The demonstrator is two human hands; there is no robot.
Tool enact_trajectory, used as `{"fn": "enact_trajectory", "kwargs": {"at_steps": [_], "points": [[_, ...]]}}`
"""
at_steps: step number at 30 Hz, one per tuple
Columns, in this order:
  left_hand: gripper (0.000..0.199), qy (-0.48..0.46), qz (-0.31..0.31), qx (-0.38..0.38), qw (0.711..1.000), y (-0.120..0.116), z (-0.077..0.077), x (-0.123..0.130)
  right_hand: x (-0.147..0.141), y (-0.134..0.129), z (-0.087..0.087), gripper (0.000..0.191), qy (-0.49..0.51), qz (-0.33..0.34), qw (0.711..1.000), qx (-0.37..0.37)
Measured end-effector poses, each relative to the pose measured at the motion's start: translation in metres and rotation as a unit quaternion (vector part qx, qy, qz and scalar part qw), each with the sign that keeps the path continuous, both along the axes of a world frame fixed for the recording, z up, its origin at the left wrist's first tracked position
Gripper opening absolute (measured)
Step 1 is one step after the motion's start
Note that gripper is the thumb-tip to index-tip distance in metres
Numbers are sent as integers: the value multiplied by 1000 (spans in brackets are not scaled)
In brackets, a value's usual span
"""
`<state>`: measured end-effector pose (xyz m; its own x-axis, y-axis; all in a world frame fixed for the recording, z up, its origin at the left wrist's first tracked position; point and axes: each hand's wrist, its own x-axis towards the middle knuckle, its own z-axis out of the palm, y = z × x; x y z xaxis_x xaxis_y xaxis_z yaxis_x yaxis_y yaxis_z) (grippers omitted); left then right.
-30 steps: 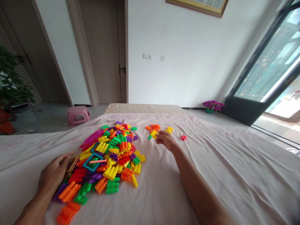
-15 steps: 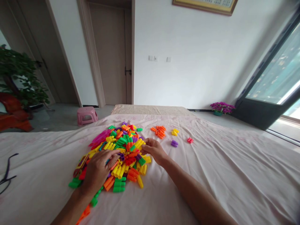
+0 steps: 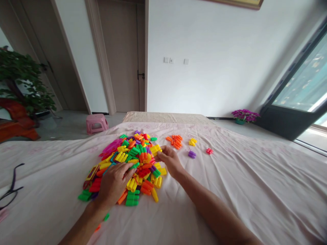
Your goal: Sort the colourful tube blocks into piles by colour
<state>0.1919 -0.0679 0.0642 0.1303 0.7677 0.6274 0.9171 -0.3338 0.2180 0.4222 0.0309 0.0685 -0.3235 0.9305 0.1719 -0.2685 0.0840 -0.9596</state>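
A heap of bright plastic bullet-shaped pieces [image 3: 139, 149] lies on the pale cloth. My right hand [image 3: 170, 160], at the heap's right edge, pinches a yellow piece [image 3: 155, 149] between thumb and fingers. My left hand [image 3: 116, 180] rests over the heap's near left part, its fingers closed around a small green piece [image 3: 135, 165]. Right of the heap are small separate groups: orange pieces [image 3: 175, 141], yellow pieces [image 3: 192, 141], purple pieces [image 3: 192, 154] and red pieces [image 3: 209, 151].
The patterned cloth [image 3: 242, 190] spreads across the whole surface. Dark-framed glasses [image 3: 11, 192] lie at the far left. Beyond the cloth's edge stand a pink stool [image 3: 97, 123] and a pot of magenta flowers [image 3: 245, 116].
A green piece now shows at my left fingertips. The yellow piece in my right hand has turned and the green piece beside it is no longer seen there. The view has shifted slightly.
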Motion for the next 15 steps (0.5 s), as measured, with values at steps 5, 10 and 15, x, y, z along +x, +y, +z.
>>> {"fn": "enact_trajectory", "kwargs": {"at_steps": [5,10,15], "points": [[33,-3,24,-2,1000,2,14,-21,67,57,7,37,7,-222,974,35],[39,-92,145,-73,982,8,15,-62,150,97,-20,36,-26,-399,917,-3],[45,-215,306,-206,904,18,-15,-113,197,110,-52,29,-69,-472,875,-78]]}}
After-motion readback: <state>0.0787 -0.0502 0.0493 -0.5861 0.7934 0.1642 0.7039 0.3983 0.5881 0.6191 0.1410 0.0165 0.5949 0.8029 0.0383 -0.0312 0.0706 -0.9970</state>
